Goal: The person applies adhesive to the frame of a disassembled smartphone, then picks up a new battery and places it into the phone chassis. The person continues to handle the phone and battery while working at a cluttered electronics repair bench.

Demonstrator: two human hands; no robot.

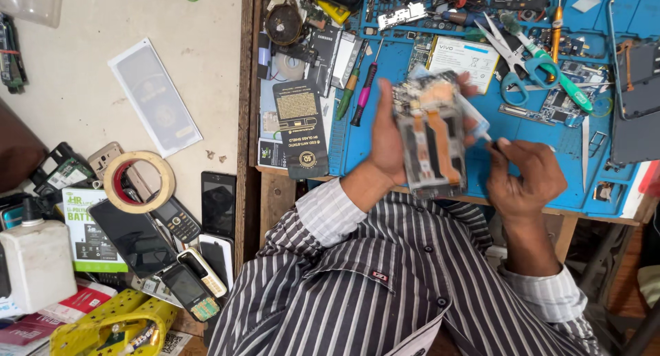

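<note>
My left hand (386,139) holds an opened phone body (432,137) upright above the blue work mat (392,67); its insides show orange flex strips and dark parts. My right hand (524,176) is closed on a small thin tool (492,145) whose tip meets the phone's right edge, next to a small clear tube or nozzle (474,122). Both forearms wear a grey striped shirt (385,287).
Scissors (512,60), a green-handled tool (553,70), screwdrivers (364,88), a white phone battery (464,57) and circuit boards lie on the mat. On the left surface: a tape roll (141,180), several old phones (185,253), a white bottle (38,260), yellow plastic tray (113,328).
</note>
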